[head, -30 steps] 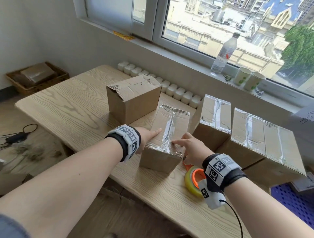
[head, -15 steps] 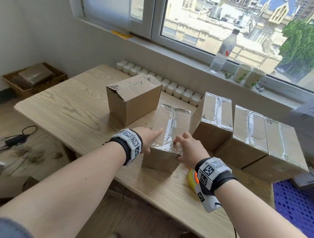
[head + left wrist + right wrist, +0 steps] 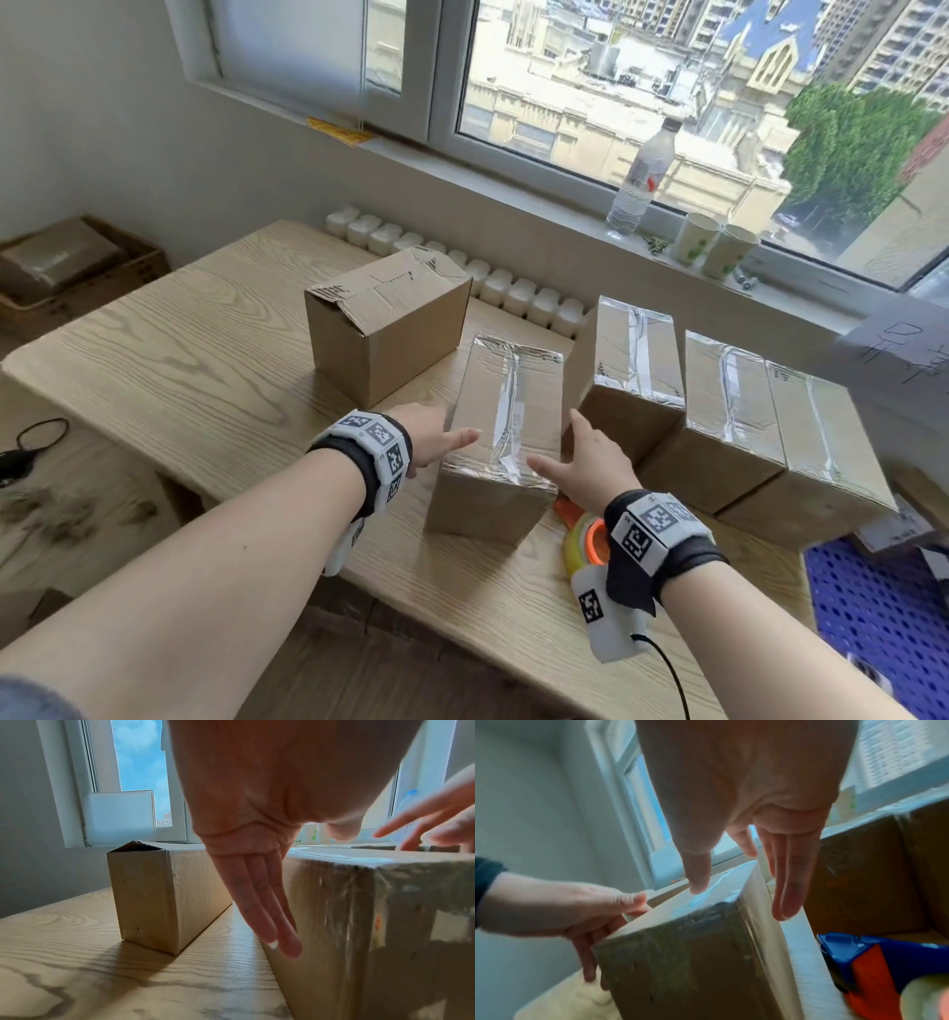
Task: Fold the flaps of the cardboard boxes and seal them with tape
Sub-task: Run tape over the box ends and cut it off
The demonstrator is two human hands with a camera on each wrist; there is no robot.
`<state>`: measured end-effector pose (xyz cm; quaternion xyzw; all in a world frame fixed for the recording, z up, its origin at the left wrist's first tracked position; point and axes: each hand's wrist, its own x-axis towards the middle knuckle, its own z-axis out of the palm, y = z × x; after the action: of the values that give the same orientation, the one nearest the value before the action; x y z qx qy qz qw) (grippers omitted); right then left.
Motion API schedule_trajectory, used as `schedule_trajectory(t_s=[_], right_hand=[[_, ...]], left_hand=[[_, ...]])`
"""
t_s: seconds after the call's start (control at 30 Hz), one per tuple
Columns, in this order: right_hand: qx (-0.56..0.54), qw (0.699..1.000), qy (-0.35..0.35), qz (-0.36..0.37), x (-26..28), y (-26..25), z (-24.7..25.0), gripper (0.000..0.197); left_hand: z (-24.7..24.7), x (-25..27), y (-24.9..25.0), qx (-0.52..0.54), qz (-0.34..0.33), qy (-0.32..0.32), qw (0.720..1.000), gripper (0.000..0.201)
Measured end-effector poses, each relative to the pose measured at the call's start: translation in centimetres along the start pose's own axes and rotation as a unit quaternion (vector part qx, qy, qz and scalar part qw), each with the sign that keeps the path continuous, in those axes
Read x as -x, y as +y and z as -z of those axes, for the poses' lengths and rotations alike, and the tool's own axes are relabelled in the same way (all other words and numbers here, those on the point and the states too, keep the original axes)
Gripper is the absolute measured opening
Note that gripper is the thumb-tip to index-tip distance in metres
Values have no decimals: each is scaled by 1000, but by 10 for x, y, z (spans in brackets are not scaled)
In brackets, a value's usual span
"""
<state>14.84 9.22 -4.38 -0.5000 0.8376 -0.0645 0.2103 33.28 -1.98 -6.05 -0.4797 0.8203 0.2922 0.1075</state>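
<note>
Fingers (image 3: 267,914) of my left hand (image 3: 429,437) lie straight and together, flat along the left side of the taped brown cardboard box (image 3: 506,411), thumb resting on its top edge. My right hand (image 3: 585,470) mirrors it: straight fingers (image 3: 786,882) run down the right side and the thumb presses the shiny clear tape (image 3: 506,406) on top. Neither hand curls round anything. This box stands near the front edge of the pale wooden table (image 3: 179,370). Behind it on the left I see an untaped brown cardboard box (image 3: 385,329) with its flaps folded down. To the right sit three more taped cardboard boxes (image 3: 734,411), touching side by side. An orange and yellow tape dispenser (image 3: 583,539) lies under my right wrist.
</note>
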Motion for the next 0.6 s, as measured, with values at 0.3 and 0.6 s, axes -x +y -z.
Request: schedule_trajectory(t_s=[0.3,0.6], right_hand=[[-101,993,-58,-30,-5,-11,-10,35],[-62,997,19,-32,-31,-27,20,60]], left_hand=[[7,-12,1,12,-15,-49,999,46],[27,-41,5,116,-45,-23,992,84]])
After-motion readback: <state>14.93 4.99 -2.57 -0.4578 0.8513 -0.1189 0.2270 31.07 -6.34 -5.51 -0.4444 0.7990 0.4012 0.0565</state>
